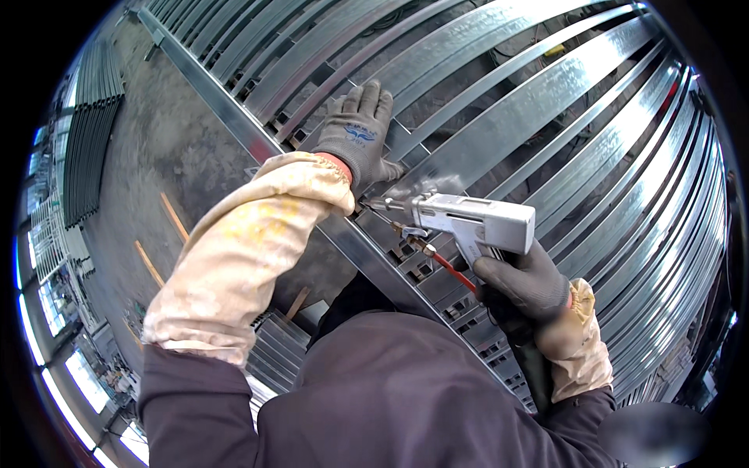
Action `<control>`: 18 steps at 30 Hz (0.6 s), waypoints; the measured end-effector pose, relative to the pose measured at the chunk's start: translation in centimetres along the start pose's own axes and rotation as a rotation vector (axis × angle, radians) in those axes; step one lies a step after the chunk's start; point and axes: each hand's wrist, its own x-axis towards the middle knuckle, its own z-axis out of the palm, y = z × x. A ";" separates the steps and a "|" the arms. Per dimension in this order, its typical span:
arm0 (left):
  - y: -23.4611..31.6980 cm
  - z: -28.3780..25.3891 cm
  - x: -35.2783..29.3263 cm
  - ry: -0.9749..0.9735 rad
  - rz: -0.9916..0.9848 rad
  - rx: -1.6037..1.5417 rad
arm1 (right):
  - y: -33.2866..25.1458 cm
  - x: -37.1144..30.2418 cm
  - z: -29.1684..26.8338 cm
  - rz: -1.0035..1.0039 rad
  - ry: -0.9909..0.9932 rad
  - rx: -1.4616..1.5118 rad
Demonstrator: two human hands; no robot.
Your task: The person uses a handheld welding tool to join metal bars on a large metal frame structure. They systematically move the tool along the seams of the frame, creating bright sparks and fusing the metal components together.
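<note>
A silver, pistol-shaped welding gun is in my gloved right hand, with the fingers wrapped round its grip. Its nozzle points left, at the joint between a flat metal bar and the long galvanised rail. A brass fitting with a red hose runs beneath the nozzle. Pale haze hangs over the gun's front end. My left hand, in a grey glove, lies flat on the bars just beyond the nozzle, its fingers stretched out and holding nothing. The exact contact at the nozzle tip is too small to tell.
Many parallel metal bars spread across the far and right side, with gaps between them. Stacked dark metal lengths stand on the floor at far left. Wooden strips lie on the concrete floor. More metal profiles sit below, beside my body.
</note>
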 end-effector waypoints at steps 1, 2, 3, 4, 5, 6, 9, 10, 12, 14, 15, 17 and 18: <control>0.4 0.0 0.3 -0.026 -0.005 0.043 | 0.1 0.2 -0.1 -0.016 -0.029 -0.012; 0.5 -0.1 0.3 -0.033 0.006 0.044 | 0.0 0.4 -0.3 -0.017 -0.052 -0.016; 0.5 -0.1 0.4 -0.020 0.016 0.052 | 0.1 0.7 -0.4 -0.016 -0.075 -0.021; 0.4 -0.1 0.6 -0.025 0.024 0.066 | 0.2 1.2 -0.3 -0.047 -0.083 -0.022; 0.5 -0.1 0.9 -0.029 0.028 0.102 | 0.2 1.6 -0.3 -0.061 -0.085 -0.023; 0.6 -0.1 1.0 -0.013 0.038 0.089 | 0.3 2.0 -0.3 -0.074 -0.090 -0.027; 1.4 0.2 1.2 -0.011 0.009 0.109 | 0.6 2.5 -0.1 -0.054 -0.084 -0.002; 1.4 0.1 1.3 -0.032 0.005 0.100 | 0.6 2.6 -0.2 -0.039 -0.084 0.008; 1.5 0.0 1.0 -0.046 -0.002 0.076 | 0.8 2.2 -0.3 -0.001 -0.074 0.056; 1.4 0.0 1.0 -0.070 0.003 0.120 | 1.3 2.1 -0.2 -0.079 -0.102 0.070; 1.4 0.1 0.9 -0.070 0.004 0.119 | 1.5 2.0 -0.2 -0.084 -0.102 0.067; 1.3 0.8 0.9 -0.077 0.006 0.192 | 1.9 1.5 -0.4 -0.067 -0.124 0.063; 1.3 1.2 1.2 -0.091 0.007 0.215 | 2.1 1.5 -0.5 -0.059 -0.135 0.040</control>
